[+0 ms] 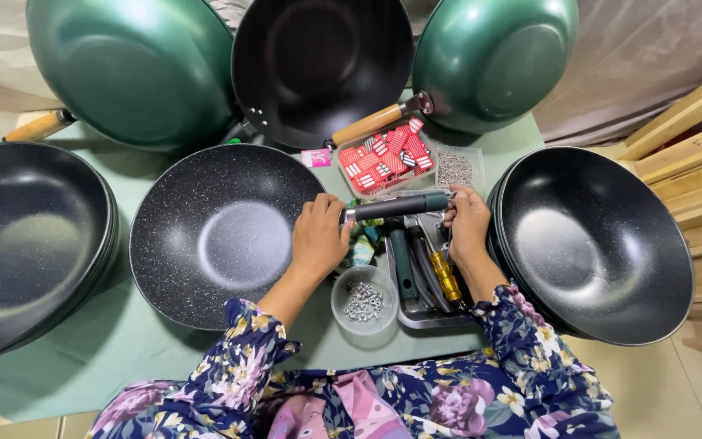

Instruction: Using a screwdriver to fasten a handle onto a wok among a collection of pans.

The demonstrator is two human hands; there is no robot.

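A dark speckled wok (pixel 221 232) lies on the green table in front of me. My left hand (pixel 318 236) rests at its right rim, fingers closed around the metal end of a dark green pan handle (pixel 400 206). My right hand (pixel 466 221) grips the far end of that same handle, which lies level between both hands. Below the handle sits a metal tray (pixel 428 319) with more dark handles and a yellow-handled screwdriver (pixel 446 276). A small clear bowl of metal nuts (pixel 364 301) stands beside the tray.
Stacked black woks (pixel 599 244) sit at right and another stack (pixel 30 240) at left. Green and black woks (pixel 318 65) lean at the back. A clear box of red-and-white packets (pixel 385 156) and a dish of small screws (pixel 455 170) lie behind the handle. Wooden slats (pixel 696 154) stand far right.
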